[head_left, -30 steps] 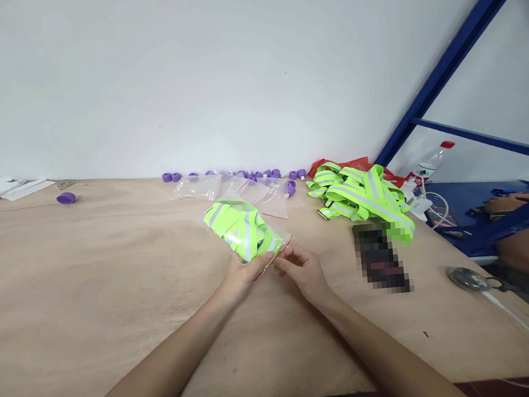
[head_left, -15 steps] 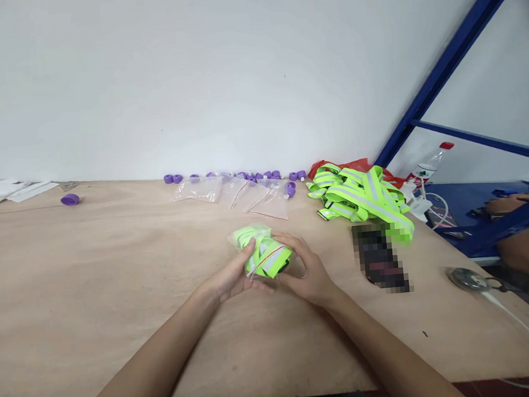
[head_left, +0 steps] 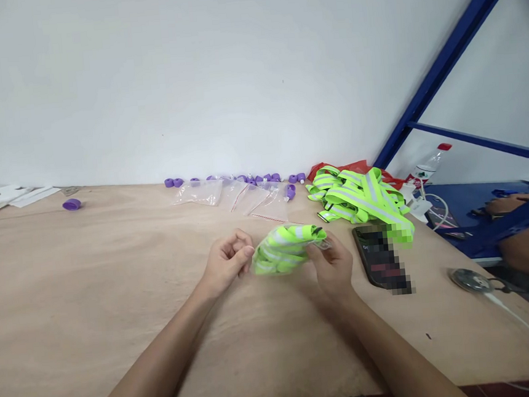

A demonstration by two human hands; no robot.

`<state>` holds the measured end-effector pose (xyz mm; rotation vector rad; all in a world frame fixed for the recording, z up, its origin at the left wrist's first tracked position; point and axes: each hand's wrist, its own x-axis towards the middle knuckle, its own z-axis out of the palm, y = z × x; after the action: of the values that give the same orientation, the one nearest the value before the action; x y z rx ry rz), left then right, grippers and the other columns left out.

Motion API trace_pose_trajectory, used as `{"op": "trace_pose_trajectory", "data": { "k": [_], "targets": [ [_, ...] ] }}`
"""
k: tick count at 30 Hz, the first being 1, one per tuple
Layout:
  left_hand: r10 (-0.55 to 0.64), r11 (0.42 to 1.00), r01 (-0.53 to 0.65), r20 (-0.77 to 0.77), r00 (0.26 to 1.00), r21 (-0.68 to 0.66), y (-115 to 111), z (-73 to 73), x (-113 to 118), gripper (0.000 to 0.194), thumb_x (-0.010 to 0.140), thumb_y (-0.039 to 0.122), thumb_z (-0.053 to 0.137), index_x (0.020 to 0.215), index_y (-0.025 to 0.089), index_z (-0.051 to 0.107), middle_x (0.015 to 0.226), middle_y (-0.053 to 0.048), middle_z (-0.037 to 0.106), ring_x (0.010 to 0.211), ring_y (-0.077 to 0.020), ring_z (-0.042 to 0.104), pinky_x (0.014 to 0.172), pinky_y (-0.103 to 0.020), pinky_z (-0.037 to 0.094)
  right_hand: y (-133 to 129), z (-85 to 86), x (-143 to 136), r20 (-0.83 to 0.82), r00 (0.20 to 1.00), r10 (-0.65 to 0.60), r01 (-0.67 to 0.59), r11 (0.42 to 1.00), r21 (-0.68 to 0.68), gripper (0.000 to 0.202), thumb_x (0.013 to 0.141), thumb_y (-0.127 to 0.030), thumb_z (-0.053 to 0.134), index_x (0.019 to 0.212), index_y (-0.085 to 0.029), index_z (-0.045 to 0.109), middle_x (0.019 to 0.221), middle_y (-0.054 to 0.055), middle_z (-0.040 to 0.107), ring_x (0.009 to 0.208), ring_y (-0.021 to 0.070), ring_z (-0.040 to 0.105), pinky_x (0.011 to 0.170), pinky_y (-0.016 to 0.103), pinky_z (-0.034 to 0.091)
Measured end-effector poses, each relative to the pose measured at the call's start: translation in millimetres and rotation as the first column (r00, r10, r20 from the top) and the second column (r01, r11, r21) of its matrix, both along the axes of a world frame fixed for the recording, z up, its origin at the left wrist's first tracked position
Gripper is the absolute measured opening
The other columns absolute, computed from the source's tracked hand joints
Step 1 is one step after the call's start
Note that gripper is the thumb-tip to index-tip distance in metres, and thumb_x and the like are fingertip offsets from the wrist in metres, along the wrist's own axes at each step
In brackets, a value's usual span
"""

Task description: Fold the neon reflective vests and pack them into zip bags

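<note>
A clear plastic bag with folded neon green and silver reflective strap inside (head_left: 285,249) hangs tilted between my hands, above the wooden table (head_left: 93,312). My right hand (head_left: 334,263) grips the bag at its right end, thumb and fingers pinched on the plastic. At the bag's left edge is my left hand (head_left: 227,260), its fingers curled and thumb pressed in; whether it pinches the plastic is too small to tell. Behind the hands lie flat clear bags (head_left: 269,203). A tangled heap of neon green straps (head_left: 361,193) lies to their right.
Purple caps (head_left: 263,179) line the wall, and another purple piece (head_left: 72,204) sits at left near white papers (head_left: 9,197). A phone (head_left: 381,259) and a round device with a cable (head_left: 470,279) are at right. Beyond the blue frame (head_left: 446,53) is another person's arm (head_left: 528,249).
The filled bag has moved right and turned, so its strap folds face differently. My right hand has shifted right with it. My left hand has gone from supporting the bag to curled fingers at its edge.
</note>
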<state>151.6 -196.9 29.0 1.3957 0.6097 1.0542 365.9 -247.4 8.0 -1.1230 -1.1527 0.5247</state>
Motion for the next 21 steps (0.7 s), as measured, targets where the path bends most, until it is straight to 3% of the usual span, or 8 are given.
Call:
{"op": "trace_pose_trajectory", "data": {
  "k": [1, 3, 5, 7, 11, 15, 18, 21],
  "targets": [
    [0.114, 0.992, -0.115, 0.030, 0.993, 0.042, -1, 2.3, 0, 0.043, 0.076, 0.057, 0.079, 0.086, 0.017, 0.066, 0.055, 0.003, 0.057, 0.047, -0.0088, 0.047, 0.048, -0.020, 0.037, -1, 2.0, -1, -0.022, 1.000, 0.005, -0.005, 1.000, -0.007, 0.026, 0.083, -0.049, 0.072, 0.083, -0.023, 0.068, 0.076, 0.003, 0.067, 0.071, 0.0199, 0.061, 0.063, 0.031, 0.051],
    [0.201, 0.974, -0.205, 0.050, 0.978, 0.100, -3, 5.9, 2, 0.041, 0.072, 0.048, 0.085, 0.097, 0.018, 0.072, 0.074, -0.002, 0.067, 0.065, -0.0131, 0.058, 0.060, -0.022, 0.045, -4, 3.0, -5, -0.059, 0.998, 0.031, -0.033, 0.999, -0.035, 0.030, 0.081, -0.052, 0.073, 0.077, -0.022, 0.067, 0.072, 0.002, 0.064, 0.066, 0.0186, 0.058, 0.058, 0.029, 0.049],
    [0.191, 0.974, -0.193, 0.024, 0.981, 0.122, -4, 7.2, 5, 0.037, 0.074, 0.045, 0.083, 0.099, 0.019, 0.078, 0.091, -0.008, 0.072, 0.078, -0.0177, 0.062, 0.065, -0.026, 0.048, -7, 0.9, -10, -0.093, 0.993, 0.067, -0.074, 0.995, -0.067, 0.030, 0.082, -0.051, 0.073, 0.080, -0.022, 0.068, 0.075, 0.003, 0.064, 0.067, 0.0183, 0.059, 0.058, 0.029, 0.049],
    [0.173, 0.980, -0.171, -0.013, 0.985, 0.101, -4, 6.8, 8, 0.030, 0.078, 0.045, 0.079, 0.093, 0.019, 0.082, 0.096, -0.010, 0.075, 0.077, -0.0188, 0.062, 0.060, -0.026, 0.046, -9, -0.9, -12, -0.111, 0.987, 0.114, -0.122, 0.990, -0.072, 0.028, 0.083, -0.048, 0.073, 0.095, -0.023, 0.070, 0.085, 0.004, 0.069, 0.074, 0.0198, 0.063, 0.064, 0.030, 0.052],
    [0.130, 0.992, -0.130, -0.054, 0.990, 0.002, -3, 4.3, 10, 0.033, 0.085, 0.050, 0.071, 0.089, 0.019, 0.083, 0.092, -0.008, 0.077, 0.078, -0.0205, 0.064, 0.062, -0.027, 0.048, -7, 4.9, -6, -0.026, 0.970, 0.240, -0.241, 0.970, -0.022, 0.057, 0.080, -0.047, 0.077, 0.131, -0.028, 0.060, 0.116, 0.008, 0.070, 0.097, 0.0252, 0.068, 0.080, 0.035, 0.056],
    [0.053, 0.993, -0.056, -0.036, 0.998, -0.105, -2, 0.2, 11, 0.040, 0.086, 0.054, 0.069, 0.088, 0.016, 0.082, 0.089, -0.008, 0.076, 0.086, -0.0241, 0.066, 0.078, -0.033, 0.052, -1, 16.6, 7, 0.122, 0.944, 0.307, -0.307, 0.951, -0.019, 0.041, 0.082, -0.051, 0.074, 0.114, -0.025, 0.071, 0.113, 0.011, 0.070, 0.105, 0.0286, 0.066, 0.087, 0.039, 0.056],
    [0.047, 0.988, -0.054, -0.055, 0.997, -0.142, -5, -5.2, 16, 0.042, 0.084, 0.054, 0.071, 0.073, 0.014, 0.077, 0.077, -0.006, 0.072, 0.075, -0.0205, 0.062, 0.072, -0.031, 0.049, 1, 20.4, 11, 0.222, 0.930, 0.294, -0.302, 0.953, 0.002, 0.025, 0.083, -0.044, 0.075, 0.098, -0.025, 0.077, 0.107, 0.011, 0.071, 0.104, 0.0279, 0.065, 0.089, 0.040, 0.055],
    [0.083, 0.981, -0.086, -0.025, 0.996, -0.177, -11, -11.9, 25, 0.043, 0.082, 0.054, 0.073, 0.064, 0.014, 0.073, 0.067, -0.003, 0.065, 0.066, -0.0163, 0.056, 0.065, -0.027, 0.044, 0, 17.8, 9, 0.229, 0.916, 0.331, -0.329, 0.943, -0.048, 0.020, 0.084, -0.036, 0.075, 0.101, -0.025, 0.078, 0.105, 0.009, 0.072, 0.101, 0.0256, 0.066, 0.088, 0.039, 0.055]
  ]
}}
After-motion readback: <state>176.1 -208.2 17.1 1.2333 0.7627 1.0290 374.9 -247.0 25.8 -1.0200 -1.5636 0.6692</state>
